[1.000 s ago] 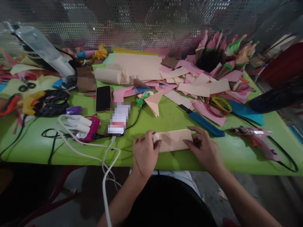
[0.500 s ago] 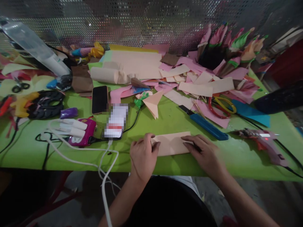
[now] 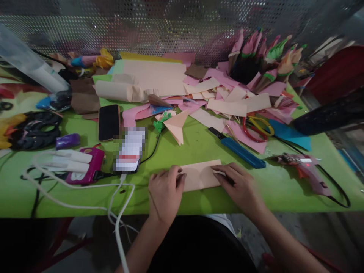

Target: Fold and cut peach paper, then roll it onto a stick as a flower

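Note:
A folded strip of peach paper lies near the front edge of the green table, between my two hands. My left hand pinches its left end between thumb and curled fingers. At the other end, my right hand has thumb and fingertips closed on the paper. Beyond the strip lies a blue box cutter, angled to the right. A paper piece with pointed corners rests behind, beside a small green-wrapped item.
Left of my hands are a lit phone, a dark phone, white cables and a magenta power strip. A glue gun and scissors lie right. Paper scraps and a peach paper stack fill the back.
The whole view has shifted, so everything sits a little further left in the picture. Both hands keep their grip on the strip, with hardly any movement against it.

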A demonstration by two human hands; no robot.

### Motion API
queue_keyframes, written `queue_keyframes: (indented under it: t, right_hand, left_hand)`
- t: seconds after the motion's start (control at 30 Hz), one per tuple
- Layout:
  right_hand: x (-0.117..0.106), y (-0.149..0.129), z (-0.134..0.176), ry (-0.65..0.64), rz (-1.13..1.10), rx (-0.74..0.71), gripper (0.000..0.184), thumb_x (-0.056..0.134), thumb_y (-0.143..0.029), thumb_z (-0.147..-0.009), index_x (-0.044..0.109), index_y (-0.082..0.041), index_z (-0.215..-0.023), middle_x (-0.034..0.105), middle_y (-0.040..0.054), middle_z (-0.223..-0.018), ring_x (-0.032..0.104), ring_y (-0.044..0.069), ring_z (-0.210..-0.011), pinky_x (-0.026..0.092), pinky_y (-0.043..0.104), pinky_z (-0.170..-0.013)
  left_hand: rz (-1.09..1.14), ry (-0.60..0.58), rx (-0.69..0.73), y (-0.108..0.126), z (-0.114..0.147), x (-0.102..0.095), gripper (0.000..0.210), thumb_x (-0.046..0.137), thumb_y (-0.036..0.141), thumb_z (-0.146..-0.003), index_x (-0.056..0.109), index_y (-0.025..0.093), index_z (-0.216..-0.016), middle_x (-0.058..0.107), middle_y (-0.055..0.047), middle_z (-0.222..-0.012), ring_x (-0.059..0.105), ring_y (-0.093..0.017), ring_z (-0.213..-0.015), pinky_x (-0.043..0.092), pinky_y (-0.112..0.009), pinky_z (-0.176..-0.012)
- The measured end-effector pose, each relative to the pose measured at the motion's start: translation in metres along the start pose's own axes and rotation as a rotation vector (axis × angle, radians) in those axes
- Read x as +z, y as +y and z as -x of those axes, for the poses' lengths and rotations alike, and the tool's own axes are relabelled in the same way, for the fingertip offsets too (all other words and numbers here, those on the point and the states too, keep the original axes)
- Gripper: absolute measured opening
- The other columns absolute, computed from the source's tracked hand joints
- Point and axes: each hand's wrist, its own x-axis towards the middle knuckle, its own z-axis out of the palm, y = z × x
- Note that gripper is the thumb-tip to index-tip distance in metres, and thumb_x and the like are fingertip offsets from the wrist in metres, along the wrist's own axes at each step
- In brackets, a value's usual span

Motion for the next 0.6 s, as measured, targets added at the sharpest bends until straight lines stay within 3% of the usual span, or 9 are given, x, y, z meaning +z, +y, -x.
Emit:
queue_keyframes:
  t: [0.27,0.6]
  right_hand:
    - [-0.0002,-0.0028,-0.0005,-0.016,0.043,0.082,0.021,0.053,-0.03,-0.096,0.071,-0.021,-0.102,0.067,0.0065,-0.085,0.065,0.019,-0.072,0.05,0.032,-0.066]
    - [-0.0009,-0.0024,-0.0006,-0.017,0.036,0.093,0.022,0.053,-0.03,-0.095,0.07,-0.023,-0.105,0.062,0.0078,-0.09,0.064,0.022,-0.081,0.053,0.034,-0.07]
  left_hand:
    - [-0.023,0.006,0.033,-0.0014,-0.0007,-0.0008,0.008,0.07,0.021,-0.084,0.064,0.022,-0.089,0.068,0.004,-0.063,0.065,-0.019,-0.064,0.037,-0.033,-0.066]
    - [-0.072,0.021,0.067,-0.0025,0.0012,0.0006,0.003,0.065,0.023,-0.088,0.064,0.023,-0.091,0.07,0.002,-0.067,0.063,-0.02,-0.066,0.038,-0.034,-0.068]
